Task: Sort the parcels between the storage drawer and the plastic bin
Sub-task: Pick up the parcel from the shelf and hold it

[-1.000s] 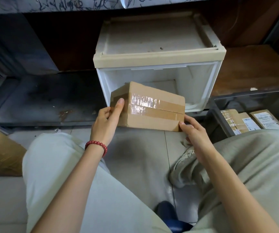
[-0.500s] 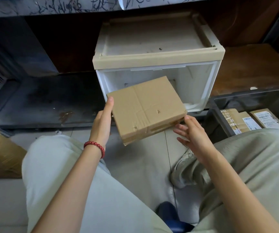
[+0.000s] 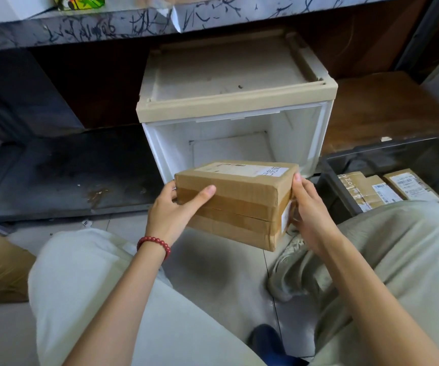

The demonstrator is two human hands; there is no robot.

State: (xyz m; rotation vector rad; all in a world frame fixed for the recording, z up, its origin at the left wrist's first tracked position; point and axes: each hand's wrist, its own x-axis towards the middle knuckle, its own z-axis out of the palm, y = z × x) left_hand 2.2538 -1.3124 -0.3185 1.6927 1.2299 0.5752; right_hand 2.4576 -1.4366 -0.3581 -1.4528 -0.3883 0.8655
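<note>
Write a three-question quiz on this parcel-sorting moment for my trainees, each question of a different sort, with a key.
1. True or false: the taped brown cardboard parcel lies inside the white plastic storage drawer.
2. Where do labelled parcels already lie? A) in the white drawer B) in the dark plastic bin C) on the person's lap
3. Fill in: the held parcel's white label faces ___.
Key: 1. False: the left hand and right hand hold it in front of the drawer. 2. B. 3. Up.
</note>
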